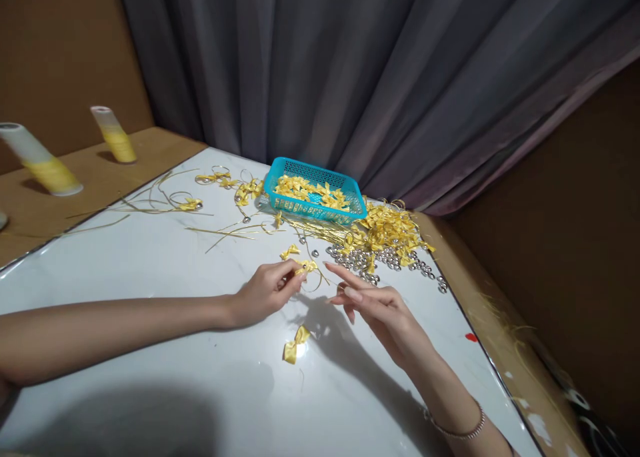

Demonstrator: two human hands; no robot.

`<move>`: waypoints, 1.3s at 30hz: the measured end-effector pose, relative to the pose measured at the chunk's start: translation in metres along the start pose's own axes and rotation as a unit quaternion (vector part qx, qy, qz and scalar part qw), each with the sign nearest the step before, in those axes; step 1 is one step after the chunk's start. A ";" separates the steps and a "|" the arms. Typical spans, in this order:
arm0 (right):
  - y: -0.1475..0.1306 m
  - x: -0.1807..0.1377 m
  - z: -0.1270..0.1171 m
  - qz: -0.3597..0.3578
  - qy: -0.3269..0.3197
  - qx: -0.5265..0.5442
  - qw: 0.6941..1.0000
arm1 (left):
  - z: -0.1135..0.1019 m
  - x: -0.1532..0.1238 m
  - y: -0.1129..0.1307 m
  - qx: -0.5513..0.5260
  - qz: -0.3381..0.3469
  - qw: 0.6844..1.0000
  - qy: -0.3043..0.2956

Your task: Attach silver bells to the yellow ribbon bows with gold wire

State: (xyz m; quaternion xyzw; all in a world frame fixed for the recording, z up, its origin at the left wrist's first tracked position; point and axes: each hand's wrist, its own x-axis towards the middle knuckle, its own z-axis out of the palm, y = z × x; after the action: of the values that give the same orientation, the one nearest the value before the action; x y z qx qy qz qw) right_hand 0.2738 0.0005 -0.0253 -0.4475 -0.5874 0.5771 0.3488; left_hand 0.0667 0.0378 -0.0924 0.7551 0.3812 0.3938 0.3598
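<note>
My left hand (270,289) is closed in a pinch on a small yellow ribbon bow (309,265), with a dark shiny spot at its middle. From this bow a thin gold wire (320,273) curls out toward the right. My right hand (377,310) is just across from it, fingers stretched and apart; whether a fingertip touches the wire's end I cannot tell. Another yellow bow (290,251) lies behind my left fingers. Nearer to me, a larger yellow bow (297,344) rests on the white table (190,363).
A teal basket (315,210) of yellow bows stands at the back. To its right are a heap of bows (393,227) and many silver bead-like pieces (353,258). Gold wires (230,232) lie at left, past which stand two yellow-wound spools (53,175). A grey curtain (310,63) hangs behind.
</note>
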 end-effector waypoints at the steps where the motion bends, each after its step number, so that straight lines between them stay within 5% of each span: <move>1: 0.001 0.000 0.000 -0.003 -0.011 0.023 1.000 | 0.000 0.000 0.000 -0.003 0.000 1.000 -0.002; 7: 0.004 0.002 0.000 0.002 -0.070 0.122 0.990 | -0.001 0.001 0.002 0.006 0.013 1.000 -0.004; 19: 0.011 0.008 0.004 0.030 0.019 0.121 0.992 | 0.000 -0.001 0.002 0.022 0.085 0.996 -0.027; 28: 0.014 0.012 0.005 0.111 -0.015 0.037 0.993 | 0.000 -0.001 0.001 0.036 0.115 0.991 -0.050; 34: 0.012 0.008 0.005 0.061 0.046 -0.092 0.993 | 0.000 -0.002 0.003 0.030 0.105 0.992 -0.058; 39: 0.013 0.008 0.009 0.042 0.086 -0.097 0.991 | 0.000 -0.002 0.003 0.032 0.110 0.992 -0.059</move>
State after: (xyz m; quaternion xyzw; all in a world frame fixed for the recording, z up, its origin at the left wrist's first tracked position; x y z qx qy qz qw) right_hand 0.2642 0.0043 -0.0397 -0.5515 -0.5891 0.4909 0.3284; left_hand 0.0670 0.0352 -0.0908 0.8254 0.2862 0.3732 0.3122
